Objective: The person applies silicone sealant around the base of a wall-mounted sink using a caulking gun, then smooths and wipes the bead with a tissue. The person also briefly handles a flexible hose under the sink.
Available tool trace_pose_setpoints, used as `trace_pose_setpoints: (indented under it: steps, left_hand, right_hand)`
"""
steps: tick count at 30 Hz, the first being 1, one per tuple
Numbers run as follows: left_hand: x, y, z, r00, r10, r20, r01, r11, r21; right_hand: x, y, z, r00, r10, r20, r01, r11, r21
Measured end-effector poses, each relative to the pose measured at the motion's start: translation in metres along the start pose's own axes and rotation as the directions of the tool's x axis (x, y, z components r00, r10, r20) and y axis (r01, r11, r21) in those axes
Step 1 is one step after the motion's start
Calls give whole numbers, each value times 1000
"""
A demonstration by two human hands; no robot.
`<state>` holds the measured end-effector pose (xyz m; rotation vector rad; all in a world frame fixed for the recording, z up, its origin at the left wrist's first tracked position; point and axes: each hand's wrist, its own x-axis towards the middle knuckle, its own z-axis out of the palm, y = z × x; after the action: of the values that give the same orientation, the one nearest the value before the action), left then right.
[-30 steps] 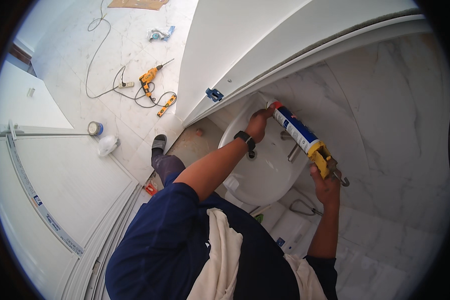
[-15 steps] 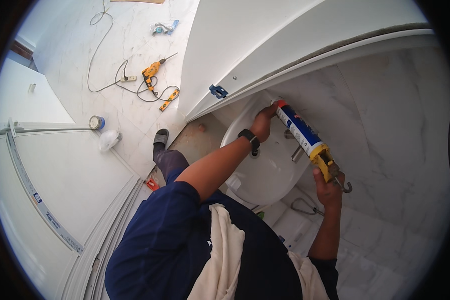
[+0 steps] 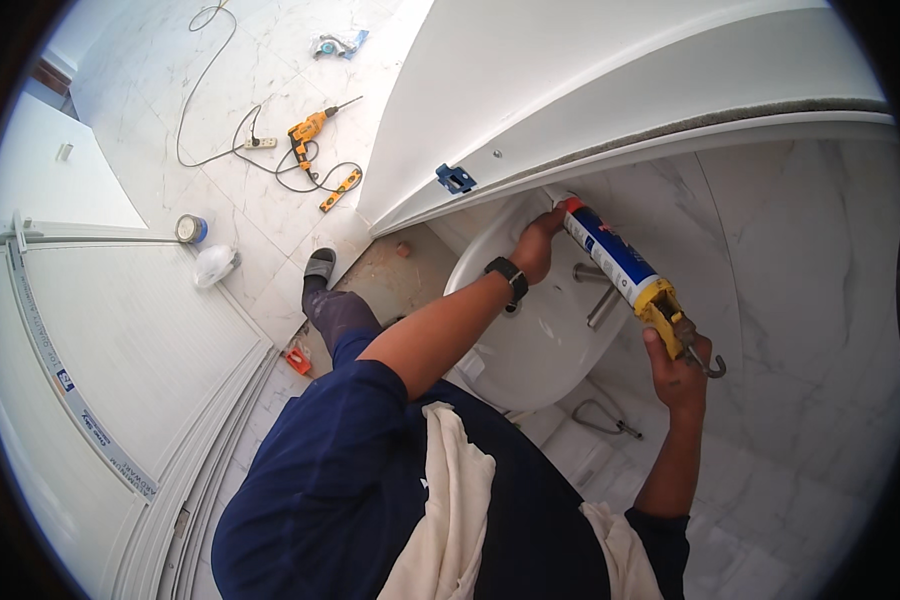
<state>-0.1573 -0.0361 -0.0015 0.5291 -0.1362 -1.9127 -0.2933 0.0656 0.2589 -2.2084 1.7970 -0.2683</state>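
Note:
My right hand [image 3: 678, 377] is closed round the handle end of a yellow caulking gun [image 3: 658, 302], which carries a blue and white sealant cartridge [image 3: 610, 252] with a red front end. At that front end my left hand [image 3: 538, 246] grips, fingers curled by the nozzle, whose tip is mostly hidden near the sink's far rim. The gun slants over a white washbasin [image 3: 530, 365], its nozzle end toward the corner between basin, wall and white panel. Below the cartridge stands a chrome tap [image 3: 598, 292] on the basin.
A white panel [image 3: 590, 70] with a blue metal bracket [image 3: 456, 179] borders the basin. Leftward on the floor lie a yellow drill [image 3: 307, 133] with its cord, a spirit level [image 3: 341, 189], a power strip [image 3: 261, 143], a can [image 3: 191, 229] and a plastic bag [image 3: 216, 266]. White panels [image 3: 140, 350] stand at left.
The view has shifted slightly. Both hands and the caulking gun sit a little farther right in the picture, still along the basin's far rim. My grip looks the same.

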Motion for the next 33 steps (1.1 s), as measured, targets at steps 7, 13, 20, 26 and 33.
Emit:
trace_pose_setpoints:
  steps: [7, 13, 20, 26, 33]
  left_hand:
    - [-2, -4, 1, 999, 44, 23, -44, 999, -11]
    - [-1, 0, 0, 998, 33, 53, -31, 999, -24]
    - [2, 1, 1, 1000, 20, 4, -20, 1000, 15]
    - [7, -6, -3, 1000, 8, -30, -7, 998, 55]
    - [-7, -2, 5, 992, -44, -119, 68, 976, 209]
  right_hand:
    - [2, -9, -8, 999, -40, 19, 41, 998, -51]
    - [-3, -6, -3, 1000, -9, -5, 8, 1000, -19]
    - [-20, 10, 23, 997, 17, -76, -12, 998, 62]
    - [-39, 19, 45, 988, 89, -130, -65, 982, 179]
    - [-65, 22, 67, 982, 131, -136, -106, 979, 173]
